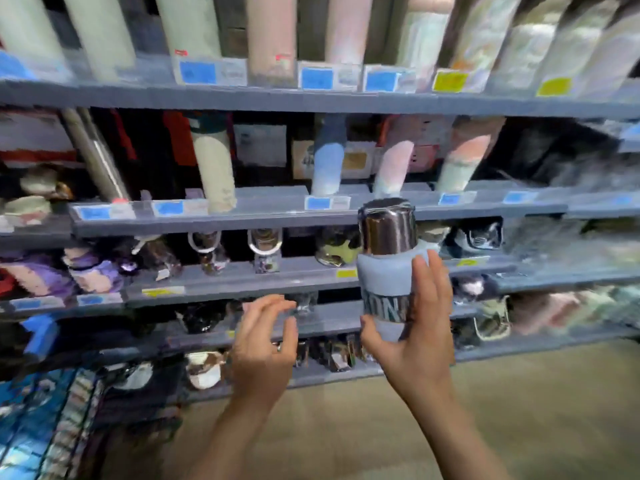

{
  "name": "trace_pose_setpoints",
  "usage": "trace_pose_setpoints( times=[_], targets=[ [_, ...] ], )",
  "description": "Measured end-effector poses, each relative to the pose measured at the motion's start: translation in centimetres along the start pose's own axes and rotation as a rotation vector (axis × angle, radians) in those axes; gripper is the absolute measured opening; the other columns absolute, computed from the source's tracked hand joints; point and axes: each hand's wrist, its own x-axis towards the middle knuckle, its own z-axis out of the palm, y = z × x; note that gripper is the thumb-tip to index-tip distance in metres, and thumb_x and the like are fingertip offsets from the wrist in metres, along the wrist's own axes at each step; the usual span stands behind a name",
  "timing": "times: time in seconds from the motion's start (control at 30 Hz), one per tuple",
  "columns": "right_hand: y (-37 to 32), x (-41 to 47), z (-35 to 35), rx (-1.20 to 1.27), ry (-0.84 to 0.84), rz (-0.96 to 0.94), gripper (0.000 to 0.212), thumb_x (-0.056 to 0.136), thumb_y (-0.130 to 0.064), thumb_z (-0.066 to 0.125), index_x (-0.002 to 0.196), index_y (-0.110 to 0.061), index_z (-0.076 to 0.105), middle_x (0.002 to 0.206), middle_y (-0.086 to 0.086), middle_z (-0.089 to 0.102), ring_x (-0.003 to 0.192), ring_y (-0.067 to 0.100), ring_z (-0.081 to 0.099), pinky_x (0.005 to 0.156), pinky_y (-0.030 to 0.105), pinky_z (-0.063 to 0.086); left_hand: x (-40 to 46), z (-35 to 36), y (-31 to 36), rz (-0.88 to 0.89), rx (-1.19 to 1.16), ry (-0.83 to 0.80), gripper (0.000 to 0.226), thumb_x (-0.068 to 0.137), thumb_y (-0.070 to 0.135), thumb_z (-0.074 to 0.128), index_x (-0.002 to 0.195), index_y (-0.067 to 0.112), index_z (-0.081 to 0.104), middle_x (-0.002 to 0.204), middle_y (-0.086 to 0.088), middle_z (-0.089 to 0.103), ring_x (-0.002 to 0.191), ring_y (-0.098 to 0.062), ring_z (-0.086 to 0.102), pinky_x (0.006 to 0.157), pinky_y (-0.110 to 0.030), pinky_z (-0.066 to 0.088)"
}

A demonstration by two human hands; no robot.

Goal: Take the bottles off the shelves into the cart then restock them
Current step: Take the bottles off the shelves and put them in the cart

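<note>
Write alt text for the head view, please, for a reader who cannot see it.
The right hand holds a blue bottle with a silver cap upright before store shelves of bottles. The left hand is open beside it, holding nothing. A cart shows at lower left.

Bottle point(388, 285) band: partial letters "ON" legible; shelf tags point(317, 79) blurred, unreadable

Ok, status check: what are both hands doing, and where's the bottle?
Right hand grips the blue bottle, upright, in front of the shelves. Left hand open, holding nothing. Nothing between bottle and shelves.
</note>
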Motion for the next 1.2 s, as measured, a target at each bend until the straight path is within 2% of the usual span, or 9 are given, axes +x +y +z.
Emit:
trace_pose_setpoints(
  times=[0.13, 0.3, 0.43, 0.53, 0.67, 0.8, 0.93, 1.07, 1.2],
  targets=[
    [5.6, 1.6, -5.6, -0.010, 0.140, 0.135, 0.100, 0.064, -0.013, 0.074, 0.147, -0.026, 0.020, 0.152, 0.009, 0.024, 0.144, 0.002, 0.013, 0.109, 0.007, 0.016, 1.6, 6.9, 5.1, 0.067, -0.059, -0.154, 0.034, 0.087, 0.035, 0.046, 0.099, 0.015, 0.070, 0.106, 0.010, 0.059, 0.103, 0.002, 0.051, 0.095, 0.000, 0.027],
    [11.6, 3.7, -10.1, -0.013, 0.353, 0.310, 0.098, 0.065, -0.024, 0.074, 0.147, -0.027, 0.021, 0.152, -0.003, 0.024, 0.143, 0.015, 0.022, 0.110, 0.015, 0.024, 4.9, 14.2, 8.0, 0.180, -0.073, -0.281, 0.032, 0.089, 0.036, 0.047, 0.098, 0.017, 0.070, 0.108, 0.011, 0.059, 0.105, 0.001, 0.051, 0.095, -0.001, 0.028],
    [16.1, 6.6, -12.1, -0.012, 0.483, 0.384, 0.100, 0.065, -0.026, 0.076, 0.146, -0.039, 0.020, 0.150, -0.003, 0.025, 0.140, 0.011, 0.026, 0.098, 0.001, 0.028, 8.7, 20.3, 8.9, 0.242, -0.090, -0.314, 0.036, 0.089, 0.038, 0.046, 0.101, 0.015, 0.070, 0.110, 0.010, 0.059, 0.106, -0.002, 0.051, 0.096, -0.001, 0.026],
    [19.7, 9.5, -12.9, -0.027, 0.556, 0.420, 0.100, 0.062, -0.028, 0.076, 0.142, -0.050, 0.021, 0.149, -0.002, 0.025, 0.141, 0.014, 0.024, 0.102, 0.016, 0.031, 12.1, 25.6, 9.3, 0.314, -0.070, -0.318, 0.037, 0.088, 0.035, 0.045, 0.104, 0.013, 0.070, 0.111, 0.011, 0.057, 0.105, 0.002, 0.046, 0.097, 0.000, 0.023],
    [25.3, 14.0, -13.6, -0.113, 0.623, 0.479, 0.101, 0.063, -0.025, 0.080, 0.146, -0.029, 0.024, 0.146, 0.004, 0.029, 0.129, 0.003, 0.030, 0.089, -0.006, 0.024, 16.5, 32.3, 9.4, 0.374, 0.027, -0.292, 0.039, 0.084, 0.031, 0.045, 0.109, 0.013, 0.069, 0.111, 0.002, 0.064, 0.105, -0.009, 0.050, 0.098, -0.018, 0.030],
    [30.1, 17.9, -13.5, -0.111, 0.692, 0.526, 0.099, 0.069, -0.013, 0.085, 0.147, -0.024, 0.024, 0.144, 0.000, 0.030, 0.127, 0.006, 0.035, 0.092, 0.003, 0.031, 19.6, 37.7, 8.9, 0.416, 0.199, -0.247, 0.052, 0.082, 0.035, 0.043, 0.123, 0.008, 0.063, 0.126, -0.012, 0.061, 0.119, -0.027, 0.047, 0.109, -0.047, 0.033],
    [34.7, 21.3, -12.6, -0.029, 0.725, 0.524, 0.105, 0.070, -0.013, 0.084, 0.149, -0.023, 0.015, 0.144, -0.001, 0.027, 0.129, 0.008, 0.036, 0.099, 0.023, 0.040, 21.2, 41.2, 8.2, 0.333, 0.385, -0.292, 0.066, 0.083, 0.044, 0.039, 0.138, 0.009, 0.044, 0.144, -0.019, 0.044, 0.134, -0.034, 0.035, 0.120, -0.041, 0.001],
    [40.1, 25.4, -11.4, 0.144, 0.720, 0.446, 0.109, 0.071, -0.002, 0.082, 0.148, -0.027, 0.009, 0.138, -0.025, 0.024, 0.123, -0.021, 0.031, 0.094, 0.005, 0.037, 21.2, 43.9, 7.6, 0.279, 0.507, -0.211, 0.066, 0.086, 0.045, 0.039, 0.141, 0.008, 0.043, 0.147, -0.017, 0.044, 0.135, -0.031, 0.037, 0.120, -0.047, 0.004],
    [44.6, 29.2, -9.2, 0.329, 0.724, 0.448, 0.109, 0.066, -0.010, 0.083, 0.147, -0.026, 0.013, 0.144, -0.011, 0.026, 0.126, -0.015, 0.034, 0.100, 0.013, 0.040, 21.1, 45.5, 7.5, 0.263, 0.621, -0.093, 0.061, 0.094, 0.043, 0.036, 0.138, 0.002, 0.048, 0.143, -0.016, 0.050, 0.132, -0.029, 0.040, 0.118, -0.050, 0.006]
  ],
)
